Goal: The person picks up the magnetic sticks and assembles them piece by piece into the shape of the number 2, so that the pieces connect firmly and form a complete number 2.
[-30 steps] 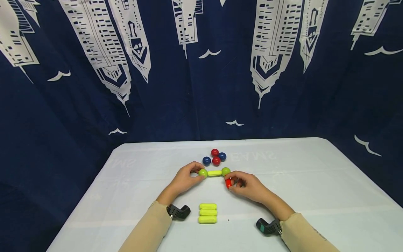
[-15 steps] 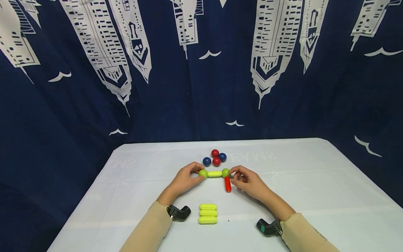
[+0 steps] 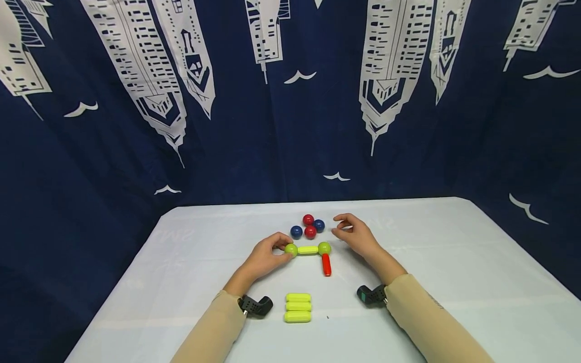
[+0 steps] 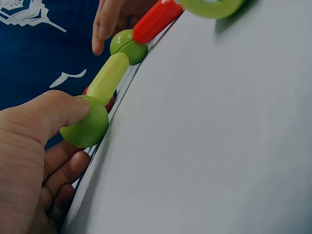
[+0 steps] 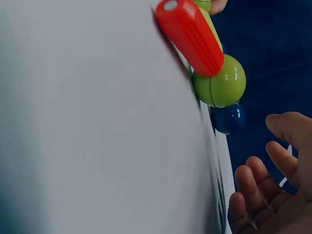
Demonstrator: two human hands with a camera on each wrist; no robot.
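My left hand (image 3: 263, 259) holds a green ball (image 3: 291, 250) at the left end of a toy construction piece; in the left wrist view the thumb (image 4: 73, 109) presses on that ball. A yellow-green rod (image 3: 307, 250) joins it to a second green ball (image 3: 324, 248). From this second ball a red rod (image 3: 326, 265) points toward me, a pale round disc showing on its free end in the right wrist view. Holding nothing, my right hand (image 3: 360, 238) hovers with loosely bent fingers, just right of a blue ball (image 3: 318, 226).
Beyond the construction, that blue ball sits clustered with a red ball (image 3: 308, 220), another red ball (image 3: 310, 232) and another blue ball (image 3: 296, 232). Three yellow-green rods (image 3: 297, 307) lie side by side on the white table (image 3: 181, 282), nearer me. A dark blue printed cloth (image 3: 290, 126) hangs behind.
My right hand has let go of the red rod, which stays at the right green ball, and has moved away toward the loose balls. The left hand keeps its hold.
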